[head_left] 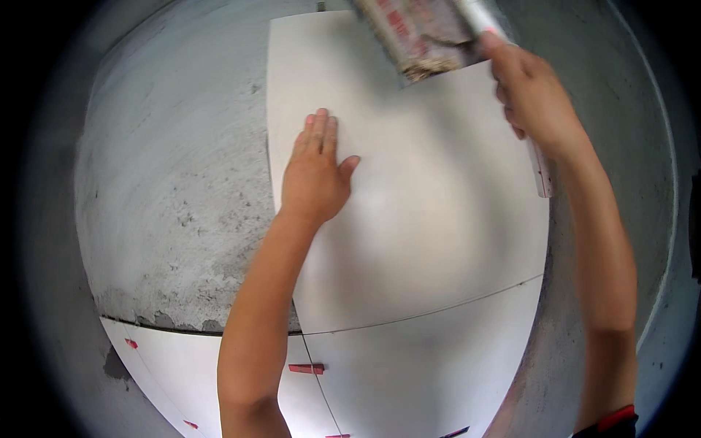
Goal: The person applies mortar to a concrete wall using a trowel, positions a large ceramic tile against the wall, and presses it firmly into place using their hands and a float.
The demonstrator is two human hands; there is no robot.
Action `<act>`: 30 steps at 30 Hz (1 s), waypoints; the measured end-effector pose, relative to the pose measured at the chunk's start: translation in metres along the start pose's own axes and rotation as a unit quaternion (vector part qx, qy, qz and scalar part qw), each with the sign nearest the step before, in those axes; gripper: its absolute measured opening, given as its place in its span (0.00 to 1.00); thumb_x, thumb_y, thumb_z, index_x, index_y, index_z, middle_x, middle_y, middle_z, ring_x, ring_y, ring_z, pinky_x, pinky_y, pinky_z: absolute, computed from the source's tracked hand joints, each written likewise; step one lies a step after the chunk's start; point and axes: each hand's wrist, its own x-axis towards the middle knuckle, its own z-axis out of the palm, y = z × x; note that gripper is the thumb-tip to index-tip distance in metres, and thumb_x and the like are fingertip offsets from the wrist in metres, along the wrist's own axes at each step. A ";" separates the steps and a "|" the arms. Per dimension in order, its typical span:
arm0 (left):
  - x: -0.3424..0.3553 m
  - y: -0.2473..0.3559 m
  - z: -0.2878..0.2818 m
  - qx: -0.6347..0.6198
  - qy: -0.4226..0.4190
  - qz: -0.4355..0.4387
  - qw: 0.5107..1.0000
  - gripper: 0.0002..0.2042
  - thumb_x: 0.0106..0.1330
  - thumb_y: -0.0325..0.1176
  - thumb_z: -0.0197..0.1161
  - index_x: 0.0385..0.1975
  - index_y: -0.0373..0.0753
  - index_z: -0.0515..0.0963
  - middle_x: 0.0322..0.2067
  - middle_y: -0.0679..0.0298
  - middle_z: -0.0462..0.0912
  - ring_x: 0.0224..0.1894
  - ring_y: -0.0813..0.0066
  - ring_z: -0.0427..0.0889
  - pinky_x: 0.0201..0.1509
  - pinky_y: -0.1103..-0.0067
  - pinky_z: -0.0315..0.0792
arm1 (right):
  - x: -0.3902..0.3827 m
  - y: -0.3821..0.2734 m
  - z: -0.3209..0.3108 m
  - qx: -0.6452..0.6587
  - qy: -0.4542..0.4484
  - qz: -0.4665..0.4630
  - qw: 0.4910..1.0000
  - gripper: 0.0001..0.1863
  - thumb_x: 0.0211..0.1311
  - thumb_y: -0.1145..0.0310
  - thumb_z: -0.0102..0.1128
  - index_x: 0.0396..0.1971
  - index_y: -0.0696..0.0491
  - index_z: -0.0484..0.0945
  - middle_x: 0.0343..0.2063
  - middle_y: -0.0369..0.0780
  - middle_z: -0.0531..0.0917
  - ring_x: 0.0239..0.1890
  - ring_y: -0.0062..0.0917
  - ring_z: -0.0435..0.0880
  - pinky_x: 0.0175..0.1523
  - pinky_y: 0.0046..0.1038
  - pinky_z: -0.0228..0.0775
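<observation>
A large white tile (409, 182) covers the middle of the view, beside a rough grey cement surface. My left hand (314, 168) lies flat on the tile near its left edge, fingers stretched out. My right hand (533, 102) is closed around a long white bar (542, 175) at the tile's upper right. A blurred, dirty board (416, 33) with red markings is beside the bar's upper end; I cannot tell whether they are joined.
More white tiles (405, 372) lie along the bottom, with red wedges (305, 369) at the seams and edges. Rough grey cement (168, 182) spans the left, and grey surfaces (628, 146) curve away at the right.
</observation>
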 end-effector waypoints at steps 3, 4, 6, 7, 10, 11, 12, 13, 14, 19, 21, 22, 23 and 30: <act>-0.006 -0.001 -0.001 -0.001 0.002 -0.001 1.000 0.29 0.69 0.41 0.51 0.64 0.29 0.57 0.67 0.50 0.55 0.69 0.54 0.53 0.71 0.72 0.51 | -0.003 -0.002 0.012 -0.040 0.117 -0.063 0.990 0.33 0.64 0.37 0.44 0.26 0.59 0.72 0.13 0.37 0.71 0.10 0.21 0.68 0.16 0.26 0.61; -0.012 -0.001 -0.003 0.005 0.003 -0.006 1.000 0.28 0.69 0.40 0.50 0.63 0.29 0.58 0.67 0.50 0.55 0.69 0.54 0.53 0.71 0.72 0.51 | 0.001 0.010 0.025 -0.057 0.106 -0.045 0.992 0.34 0.64 0.37 0.43 0.26 0.59 0.72 0.14 0.39 0.72 0.10 0.23 0.69 0.16 0.27 0.62; -0.020 0.000 -0.005 -0.012 0.025 -0.010 1.000 0.26 0.69 0.39 0.50 0.62 0.28 0.59 0.67 0.50 0.55 0.69 0.55 0.53 0.71 0.72 0.52 | 0.018 0.030 0.055 -0.149 0.036 0.021 0.988 0.34 0.65 0.38 0.42 0.26 0.61 0.71 0.14 0.42 0.74 0.10 0.25 0.72 0.16 0.29 0.64; -0.019 0.004 -0.002 -0.021 0.029 -0.013 0.999 0.26 0.69 0.39 0.50 0.62 0.28 0.59 0.67 0.50 0.55 0.69 0.55 0.53 0.71 0.72 0.52 | 0.031 0.036 0.065 -0.219 -0.024 0.075 0.972 0.34 0.65 0.39 0.42 0.25 0.61 0.71 0.13 0.43 0.74 0.11 0.27 0.73 0.16 0.31 0.64; -0.026 0.001 -0.004 -0.030 0.011 -0.022 0.999 0.27 0.69 0.39 0.50 0.62 0.27 0.59 0.67 0.50 0.55 0.69 0.55 0.53 0.70 0.72 0.53 | 0.051 0.018 0.059 -0.104 -0.123 0.033 0.986 0.35 0.63 0.36 0.44 0.26 0.59 0.71 0.14 0.34 0.69 0.10 0.19 0.66 0.13 0.25 0.60; -0.025 -0.003 -0.003 -0.029 0.011 -0.019 0.999 0.26 0.69 0.38 0.49 0.62 0.27 0.59 0.67 0.50 0.55 0.69 0.55 0.53 0.70 0.72 0.53 | 0.042 -0.006 0.054 -0.075 -0.105 0.023 0.991 0.34 0.62 0.36 0.46 0.26 0.59 0.71 0.12 0.33 0.68 0.10 0.18 0.65 0.13 0.24 0.60; -0.026 -0.005 -0.003 -0.028 0.011 -0.015 0.999 0.26 0.69 0.38 0.49 0.62 0.26 0.59 0.67 0.50 0.55 0.69 0.54 0.53 0.70 0.72 0.54 | 0.035 -0.017 0.046 -0.071 -0.090 0.013 0.993 0.34 0.62 0.35 0.46 0.26 0.58 0.71 0.12 0.32 0.67 0.10 0.17 0.65 0.13 0.24 0.60; -0.027 -0.003 -0.004 -0.029 0.016 -0.018 0.999 0.26 0.69 0.38 0.49 0.62 0.26 0.59 0.67 0.50 0.55 0.69 0.54 0.53 0.70 0.72 0.54 | 0.030 -0.026 0.038 -0.069 -0.072 -0.001 0.995 0.34 0.62 0.35 0.46 0.26 0.58 0.71 0.11 0.32 0.67 0.10 0.17 0.64 0.14 0.24 0.59; -0.032 -0.001 -0.004 -0.033 0.013 -0.024 0.999 0.26 0.70 0.38 0.49 0.62 0.27 0.59 0.67 0.50 0.55 0.69 0.54 0.53 0.70 0.72 0.54 | 0.020 -0.032 0.035 -0.067 -0.076 -0.004 0.995 0.34 0.62 0.35 0.46 0.26 0.58 0.71 0.11 0.32 0.67 0.10 0.17 0.64 0.14 0.24 0.59; -0.056 0.001 -0.017 -0.021 0.014 -0.025 0.999 0.26 0.70 0.38 0.49 0.62 0.27 0.60 0.66 0.50 0.56 0.68 0.54 0.55 0.69 0.70 0.55 | 0.012 0.008 0.054 -0.145 0.117 -0.175 0.967 0.37 0.64 0.36 0.41 0.26 0.63 0.73 0.13 0.41 0.74 0.13 0.27 0.73 0.17 0.33 0.67; -0.057 0.003 -0.013 -0.052 0.016 -0.027 0.998 0.26 0.70 0.38 0.49 0.62 0.27 0.60 0.67 0.50 0.55 0.69 0.54 0.55 0.69 0.69 0.55 | 0.020 0.016 0.087 -0.239 0.009 0.027 0.971 0.39 0.63 0.36 0.42 0.26 0.66 0.74 0.15 0.45 0.76 0.13 0.29 0.74 0.16 0.34 0.66; -0.056 0.002 -0.012 -0.056 0.017 -0.025 0.998 0.26 0.70 0.38 0.49 0.62 0.27 0.60 0.67 0.50 0.55 0.69 0.54 0.55 0.69 0.69 0.55 | 0.027 0.013 0.081 -0.242 0.010 0.029 0.970 0.39 0.63 0.36 0.42 0.26 0.66 0.74 0.15 0.45 0.76 0.13 0.29 0.74 0.16 0.34 0.66; -0.059 -0.001 -0.010 -0.053 0.009 -0.022 0.998 0.26 0.70 0.38 0.49 0.62 0.27 0.59 0.67 0.50 0.54 0.69 0.55 0.54 0.70 0.69 0.54 | 0.038 0.009 0.076 -0.213 -0.050 0.032 0.975 0.39 0.63 0.36 0.43 0.26 0.66 0.74 0.14 0.45 0.75 0.12 0.28 0.73 0.15 0.33 0.65; -0.060 -0.003 -0.013 -0.015 -0.020 -0.025 0.999 0.27 0.71 0.40 0.47 0.63 0.27 0.58 0.68 0.51 0.53 0.70 0.56 0.52 0.70 0.70 0.53 | 0.009 -0.030 0.023 -0.113 0.011 -0.020 0.993 0.35 0.64 0.38 0.44 0.26 0.61 0.74 0.11 0.36 0.67 0.10 0.24 0.67 0.12 0.29 0.59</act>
